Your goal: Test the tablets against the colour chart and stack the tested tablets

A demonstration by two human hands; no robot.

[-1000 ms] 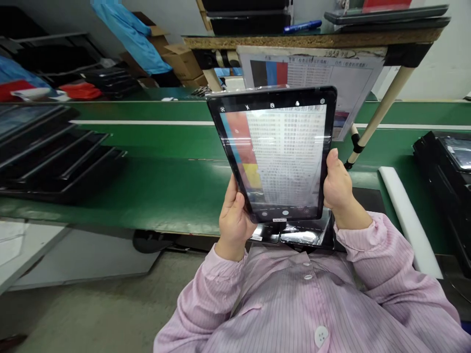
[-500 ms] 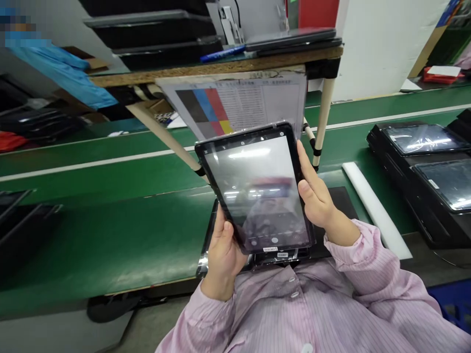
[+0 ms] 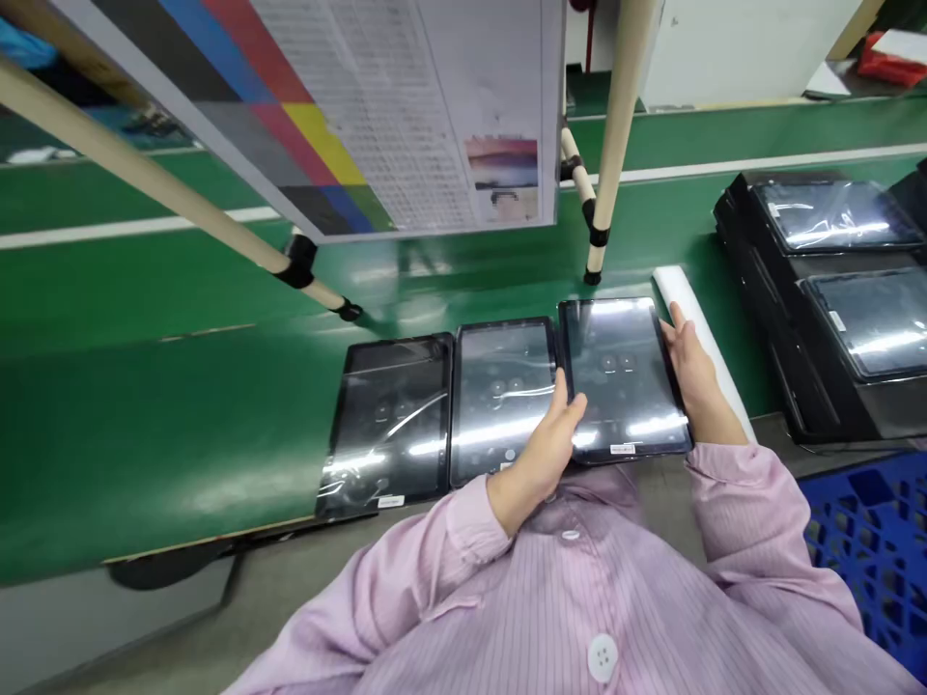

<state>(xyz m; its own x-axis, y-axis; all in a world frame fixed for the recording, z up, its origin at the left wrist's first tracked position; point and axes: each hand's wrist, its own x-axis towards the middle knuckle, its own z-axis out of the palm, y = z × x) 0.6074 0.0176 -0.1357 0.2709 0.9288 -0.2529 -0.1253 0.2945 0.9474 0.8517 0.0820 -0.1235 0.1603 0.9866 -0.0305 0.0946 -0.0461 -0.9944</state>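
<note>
Between my two hands is a tablet (image 3: pixel 623 386) with a dark, glossy screen and a small white label on its lower edge. My left hand (image 3: pixel 545 439) grips its left edge, and my right hand (image 3: pixel 693 372) closes on the right edge. Just left of it, partly behind my left hand, a second tablet (image 3: pixel 499 376) lies screen up on the green bench. Farther left lies a third tablet (image 3: pixel 391 425), also with a white label at its near edge. Light streaks reflect off all three screens.
A white foam strip (image 3: pixel 702 338) lies right of the held tablet. Beyond it, a black tray (image 3: pixel 778 328) holds more tablets. Pale rack posts (image 3: pixel 615 135) stand on the green bench (image 3: pixel 181 415), under a hanging colour chart (image 3: pixel 435 116). A blue crate (image 3: pixel 876 550) sits low at right.
The tablet has come down from its raised position to the right end of the row, still in both hands. Its bright picture has given way to a dark screen. My view has tilted downward.
</note>
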